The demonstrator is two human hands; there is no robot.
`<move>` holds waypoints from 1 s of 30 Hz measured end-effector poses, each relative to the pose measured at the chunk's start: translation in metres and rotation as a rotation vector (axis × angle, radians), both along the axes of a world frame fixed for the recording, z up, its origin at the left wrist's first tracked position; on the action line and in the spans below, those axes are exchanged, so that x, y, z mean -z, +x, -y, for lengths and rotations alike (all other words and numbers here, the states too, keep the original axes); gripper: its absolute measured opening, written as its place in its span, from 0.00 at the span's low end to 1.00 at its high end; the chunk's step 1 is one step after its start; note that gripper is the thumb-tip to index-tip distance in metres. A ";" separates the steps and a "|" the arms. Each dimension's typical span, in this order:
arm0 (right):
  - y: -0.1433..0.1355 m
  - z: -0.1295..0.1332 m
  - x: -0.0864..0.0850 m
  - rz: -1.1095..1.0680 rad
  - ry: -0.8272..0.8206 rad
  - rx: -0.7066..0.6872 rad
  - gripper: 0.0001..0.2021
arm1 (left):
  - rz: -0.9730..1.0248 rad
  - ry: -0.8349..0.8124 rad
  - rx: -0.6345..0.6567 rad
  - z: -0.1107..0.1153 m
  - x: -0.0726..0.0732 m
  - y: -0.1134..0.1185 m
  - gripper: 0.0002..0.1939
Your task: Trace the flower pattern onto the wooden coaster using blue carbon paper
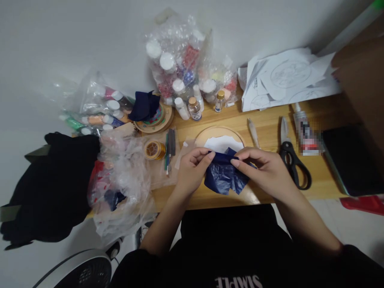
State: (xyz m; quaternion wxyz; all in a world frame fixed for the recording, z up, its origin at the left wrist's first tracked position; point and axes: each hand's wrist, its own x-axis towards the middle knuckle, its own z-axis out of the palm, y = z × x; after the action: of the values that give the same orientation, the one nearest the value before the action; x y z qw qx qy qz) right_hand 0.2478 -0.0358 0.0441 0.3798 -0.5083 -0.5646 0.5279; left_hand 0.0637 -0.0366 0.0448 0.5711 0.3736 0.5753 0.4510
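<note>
A shiny dark blue sheet (225, 179), like thin carbon paper or fabric, hangs between my hands, its upper edge folded over. My left hand (195, 164) pinches that edge at its left end, thumb on top. At the right end my right hand (259, 166) grips it the same way, thumb and fingers closed. Behind the sheet, a round wooden board (207, 133) lies on the table with a white paper (224, 142) on it. The sheet covers the near part of both.
Black-handled scissors (288, 154), a white pen-like tool (253, 134) and a glue tube (304, 130) lie to the right, beside a dark tablet (354, 160). Bottles (195, 109) and plastic bags (180, 52) line the wall. Left are a wire spool (154, 150) and black cloth (60, 180).
</note>
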 end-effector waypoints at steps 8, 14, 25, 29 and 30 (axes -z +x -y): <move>-0.001 0.002 0.002 -0.116 -0.046 0.123 0.10 | 0.098 -0.030 0.243 0.005 0.000 -0.002 0.16; 0.008 0.001 0.004 -0.086 -0.042 0.068 0.09 | 0.028 0.026 0.180 0.005 0.002 -0.004 0.11; 0.004 -0.014 -0.020 0.047 0.080 -0.035 0.07 | -0.106 0.123 0.442 0.001 -0.021 -0.001 0.06; 0.002 -0.012 -0.016 0.006 0.059 0.083 0.09 | -0.171 0.174 0.399 0.001 -0.020 -0.005 0.08; 0.002 -0.012 -0.015 -0.003 0.055 0.101 0.09 | -0.183 0.178 0.397 0.001 -0.020 -0.006 0.08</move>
State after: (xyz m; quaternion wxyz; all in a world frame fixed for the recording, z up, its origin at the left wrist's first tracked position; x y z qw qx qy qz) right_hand 0.2494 -0.0240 0.0589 0.4206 -0.5248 -0.5520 0.4930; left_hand 0.0581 -0.0371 0.0650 0.5587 0.5677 0.4978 0.3433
